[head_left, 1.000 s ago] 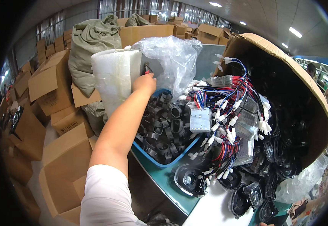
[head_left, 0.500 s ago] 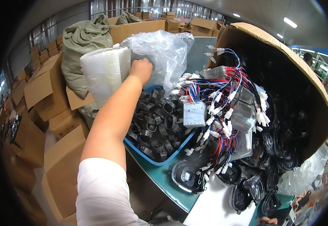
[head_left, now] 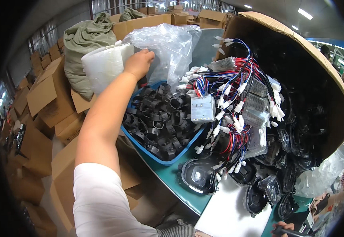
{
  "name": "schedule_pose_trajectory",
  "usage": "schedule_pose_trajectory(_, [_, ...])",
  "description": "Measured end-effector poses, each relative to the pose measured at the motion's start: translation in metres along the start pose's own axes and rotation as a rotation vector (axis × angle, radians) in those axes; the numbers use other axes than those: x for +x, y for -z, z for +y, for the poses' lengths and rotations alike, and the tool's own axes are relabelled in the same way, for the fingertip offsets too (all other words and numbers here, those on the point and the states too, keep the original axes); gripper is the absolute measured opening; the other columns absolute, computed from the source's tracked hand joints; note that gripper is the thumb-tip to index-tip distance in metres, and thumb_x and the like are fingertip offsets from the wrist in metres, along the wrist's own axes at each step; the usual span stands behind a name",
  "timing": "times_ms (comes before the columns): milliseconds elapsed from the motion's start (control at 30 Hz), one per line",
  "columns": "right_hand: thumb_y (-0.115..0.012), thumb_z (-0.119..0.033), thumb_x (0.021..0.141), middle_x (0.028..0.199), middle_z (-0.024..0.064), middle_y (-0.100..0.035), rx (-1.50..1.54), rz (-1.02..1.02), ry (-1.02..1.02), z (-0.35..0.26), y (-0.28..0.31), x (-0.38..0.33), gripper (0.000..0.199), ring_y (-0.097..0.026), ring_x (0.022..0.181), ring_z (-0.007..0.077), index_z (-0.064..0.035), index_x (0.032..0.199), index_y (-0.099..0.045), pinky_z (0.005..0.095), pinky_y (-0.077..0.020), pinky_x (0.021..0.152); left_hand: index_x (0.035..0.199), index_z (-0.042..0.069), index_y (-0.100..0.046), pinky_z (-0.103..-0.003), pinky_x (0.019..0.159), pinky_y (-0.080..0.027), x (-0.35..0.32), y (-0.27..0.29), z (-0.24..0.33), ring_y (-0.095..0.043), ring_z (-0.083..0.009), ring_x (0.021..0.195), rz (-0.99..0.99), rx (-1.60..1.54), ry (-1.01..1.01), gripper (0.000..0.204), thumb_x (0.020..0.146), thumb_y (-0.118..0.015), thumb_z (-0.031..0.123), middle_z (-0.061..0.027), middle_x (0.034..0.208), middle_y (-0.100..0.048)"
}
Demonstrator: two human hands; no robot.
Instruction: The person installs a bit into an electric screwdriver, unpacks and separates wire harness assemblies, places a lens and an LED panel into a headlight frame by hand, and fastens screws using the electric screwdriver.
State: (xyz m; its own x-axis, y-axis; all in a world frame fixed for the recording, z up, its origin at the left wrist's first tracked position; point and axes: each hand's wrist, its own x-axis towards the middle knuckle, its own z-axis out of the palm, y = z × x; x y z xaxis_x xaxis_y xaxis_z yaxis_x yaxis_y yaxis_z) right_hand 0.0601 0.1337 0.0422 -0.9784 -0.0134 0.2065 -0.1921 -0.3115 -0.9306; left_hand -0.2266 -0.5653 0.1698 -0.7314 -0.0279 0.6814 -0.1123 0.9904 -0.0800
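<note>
My left hand reaches out with its fingers curled, between a roll of white foam sheet and a crumpled clear plastic bag. What the fingers hold, if anything, is hidden. Just beneath that hand stands a blue bin filled with black ring-shaped plastic parts. At the lower right edge, my right hand is closed round a black rod-shaped tool, mostly cut off by the frame. Black lamp housings with clear lenses lie on the green table, beside a white board.
Bundled wires with white connectors and a flat light panel are heaped right of the bin. Behind them a big carton lies open, full of black housings. A green sack and cardboard boxes stand at left.
My left hand has shifted a little left, away from the plastic bag's middle. The right hand and its black tool show more at the lower edge. The whole view has moved slightly.
</note>
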Motion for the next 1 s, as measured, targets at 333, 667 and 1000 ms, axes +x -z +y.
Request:
schedule_pose_trajectory(333, [-0.064,-0.031,0.084,0.112,0.024,-0.06,-0.075,-0.025,0.084,0.005,0.003,-0.003,0.038,-0.057,0.096,0.029,-0.005,0.107,-0.051,0.0353,-0.0437,0.082,0.096,0.012,-0.061,-0.042,0.078,-0.048,-0.026,0.035,-0.012,-0.06,-0.0329,0.09,0.295,-0.244,0.123,0.012,0.087,-0.059,0.019,-0.0094,0.096,-0.062])
schedule_pose_trajectory(667, [-0.068,-0.026,0.081,0.111,0.0215,-0.062,-0.027,0.077,0.065,0.006,0.018,-0.02,0.036,-0.06,0.094,0.0294,-0.0039,0.105,-0.054,0.0363,-0.0482,0.08,0.103,0.009,-0.06,-0.044,0.075,-0.053,-0.02,0.019,0.005,-0.063,-0.034,0.09,0.102,0.112,0.281,0.018,0.086,-0.054,0.013,-0.0128,0.104,-0.06])
schedule_pose_trajectory(1000, [-0.071,-0.027,0.079,0.109,0.0242,-0.061,-0.017,0.101,0.078,0.003,0.009,-0.018,0.042,-0.061,0.093,0.0321,-0.0008,0.107,-0.054,0.038,-0.0507,0.08,0.09,0.003,-0.066,-0.04,0.076,-0.054,0.003,0.024,-0.004,-0.066,-0.0304,0.084,-0.095,0.499,0.064,0.016,0.084,-0.052,0.008,-0.0156,0.105,-0.063])
